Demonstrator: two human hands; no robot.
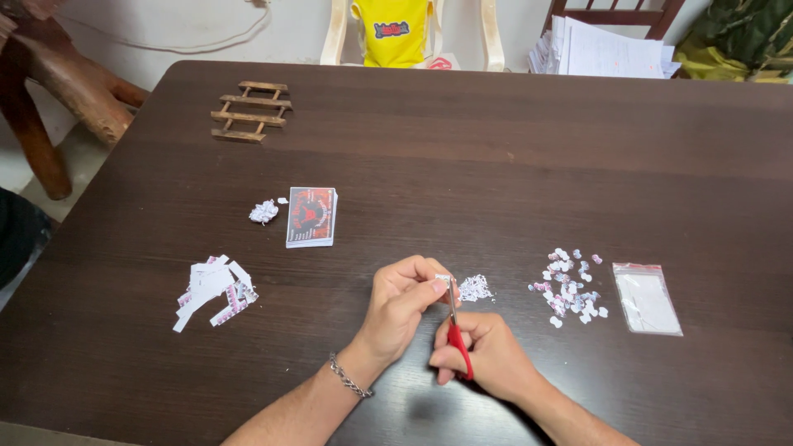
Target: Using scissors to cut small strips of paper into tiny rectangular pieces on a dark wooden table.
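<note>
While the left hand [402,291] is pinching a tiny paper piece [443,281], the right hand [487,353] is gripping red-handled scissors [456,330], trimming it (scraps [475,288] are gathering just beyond, handy).

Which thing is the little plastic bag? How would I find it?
Look at the dark wooden table, on its right side. Past the scatter of tiny cut-out paper shapes lies the plastic bag: flat, clear, whitish inside, with a red strip along its top.
</note>
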